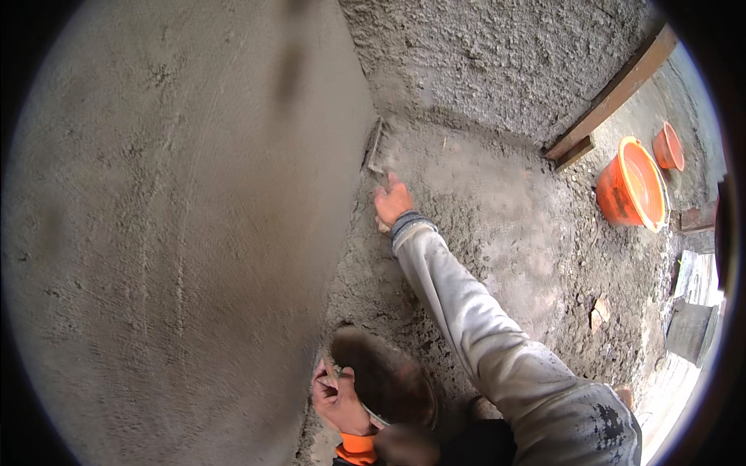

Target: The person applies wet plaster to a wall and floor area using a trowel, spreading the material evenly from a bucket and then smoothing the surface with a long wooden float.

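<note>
My right hand (395, 200), at the end of a pale grey sleeve, grips a trowel (375, 146) whose blade rests in the corner where the smooth grey plastered surface (171, 194) on the left meets the rougher mortar-covered surface (505, 202). Low in the view, my left hand (342, 396), with an orange cuff, is closed on the rim of a dark round mortar pan (388, 377). What the pan holds is too dark and blurred to make out.
A rough grey wall (497, 54) rises at the top. A wooden plank (606, 101) leans at the upper right, near two orange buckets (618, 190) (667, 146). Grey boards and blocks (688, 330) lie at the right edge, with rubble (600, 311) nearby.
</note>
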`<state>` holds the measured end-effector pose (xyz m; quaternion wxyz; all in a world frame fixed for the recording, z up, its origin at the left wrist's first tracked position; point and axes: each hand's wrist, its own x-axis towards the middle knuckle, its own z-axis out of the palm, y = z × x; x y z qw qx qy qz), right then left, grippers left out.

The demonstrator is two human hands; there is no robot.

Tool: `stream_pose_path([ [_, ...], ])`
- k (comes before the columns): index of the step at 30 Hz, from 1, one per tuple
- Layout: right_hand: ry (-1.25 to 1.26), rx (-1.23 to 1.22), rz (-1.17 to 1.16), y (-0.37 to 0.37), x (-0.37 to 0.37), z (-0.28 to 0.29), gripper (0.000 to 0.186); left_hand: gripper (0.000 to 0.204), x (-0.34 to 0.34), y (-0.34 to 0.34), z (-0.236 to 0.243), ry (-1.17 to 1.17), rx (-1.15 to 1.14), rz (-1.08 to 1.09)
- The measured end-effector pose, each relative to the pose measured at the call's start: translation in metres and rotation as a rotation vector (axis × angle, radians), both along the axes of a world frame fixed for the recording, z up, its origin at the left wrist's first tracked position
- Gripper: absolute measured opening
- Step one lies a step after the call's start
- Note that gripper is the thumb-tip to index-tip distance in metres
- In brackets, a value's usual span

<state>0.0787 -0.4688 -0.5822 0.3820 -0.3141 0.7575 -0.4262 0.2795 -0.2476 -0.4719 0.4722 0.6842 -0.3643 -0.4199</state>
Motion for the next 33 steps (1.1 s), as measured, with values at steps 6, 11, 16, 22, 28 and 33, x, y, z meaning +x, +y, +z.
stream_pose_path([
  [6, 0.005, 0.064, 0.029, -0.004, -0.008, 0.015, 0.053, 0.023, 0.000, -0.001, 0.000, -0.027, 0.090, 0.026],
  [11, -0.288, 0.007, 0.060, 0.002, -0.016, 0.010, 0.054, 0.027, 0.001, -0.001, -0.001, -0.049, 0.034, -0.002],
  [16, -0.060, -0.073, 0.061, 0.001, -0.020, -0.003, 0.053, 0.021, -0.002, -0.001, 0.002, -0.045, 0.015, -0.011],
  [22, -0.030, -0.032, 0.061, -0.006, -0.014, -0.008, 0.053, 0.007, -0.004, -0.002, 0.006, -0.039, 0.025, -0.014],
  [28, -0.002, 0.011, 0.000, -0.006, -0.007, -0.006, 0.052, 0.005, -0.004, 0.000, 0.005, -0.039, 0.053, -0.011],
  [33, -0.010, 0.150, 0.083, 0.001, -0.013, 0.014, 0.052, 0.007, -0.001, 0.002, 0.003, -0.057, 0.053, -0.014],
])
